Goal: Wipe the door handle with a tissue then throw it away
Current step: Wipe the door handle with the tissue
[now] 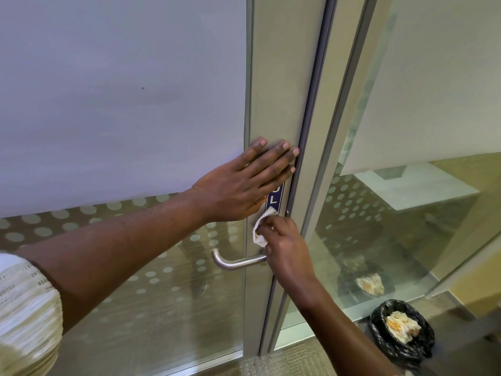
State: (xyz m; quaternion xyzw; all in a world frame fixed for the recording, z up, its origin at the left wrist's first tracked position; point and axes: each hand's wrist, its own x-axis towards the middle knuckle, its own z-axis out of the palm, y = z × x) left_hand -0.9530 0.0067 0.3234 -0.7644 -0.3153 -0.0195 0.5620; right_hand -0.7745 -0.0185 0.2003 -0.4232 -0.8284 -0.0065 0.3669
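Inspector A: State of the hands to be recorded.

Inspector B: The left hand (244,183) is laid flat on the metal door frame (282,90), fingers spread wide, nothing held. The right hand (284,251) is closed around a crumpled white tissue (261,226), which is pressed against the frame just above the door handle (235,261).

Inspector A: Position of the handle?

Inspector B: A brushed-metal lever is seen, horizontal, its curved end pointing left across the glass. Its inner end is hidden behind the right hand, and the heel of that hand appears to touch it. The tissue itself is not on the lever; it sits between the lever and a sign.

Inspector A: Any writing?

Inspector B: A dark blue vertical sign (274,198) is fixed to the frame. The letter "L" is legible in white, with part of a "U" above it; the rest is covered by the left hand. Small print is noted on the pale sleeve (27,308) at the left arm, too blurred to be read.

Inspector A: Disposal point?

Inspector B: A bin lined with a black bag (401,335) stands on the floor to the lower right, well apart from the handle. Crumpled pale paper is seen inside. Its reflection is visible in the adjoining glass panel (406,213).
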